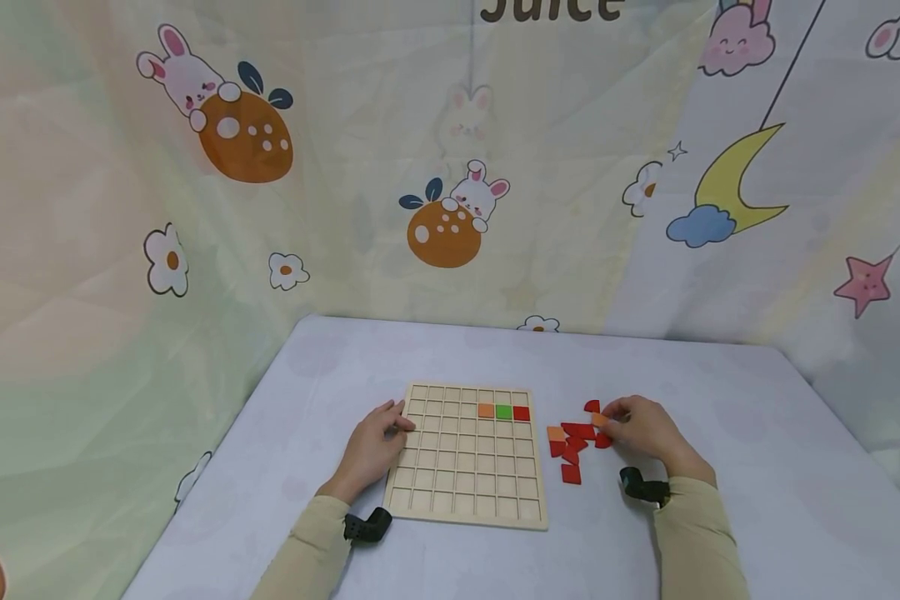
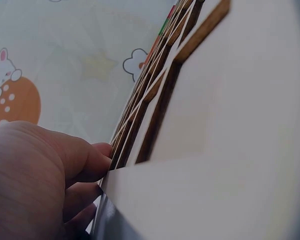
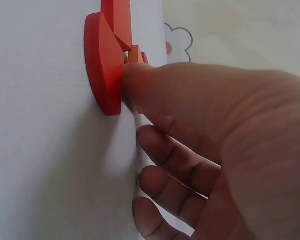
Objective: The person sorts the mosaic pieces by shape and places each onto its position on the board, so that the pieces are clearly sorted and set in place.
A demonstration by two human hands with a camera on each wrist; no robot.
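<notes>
A pale wooden grid board [image 1: 465, 521] lies on the table, with an orange square [image 1: 486, 411], a green square [image 1: 503, 412] and a red square [image 1: 521, 413] side by side in a row near its far edge. At the board's left edge, my left hand [image 1: 375, 442] holds the rim with thumb and fingers. My right hand [image 1: 645, 429] pinches a small orange block [image 1: 599, 419] between thumb and forefinger; its full shape is covered. Beside that thumb in the right wrist view lies a red curved block [image 3: 102, 67].
Several red pieces [image 1: 578, 431], some angular and some curved, lie loosely grouped right of the board. Among them is an orange piece [image 1: 556, 433]. The white table [image 1: 390, 350] meets a printed cloth backdrop [image 1: 360, 250] at its far edge.
</notes>
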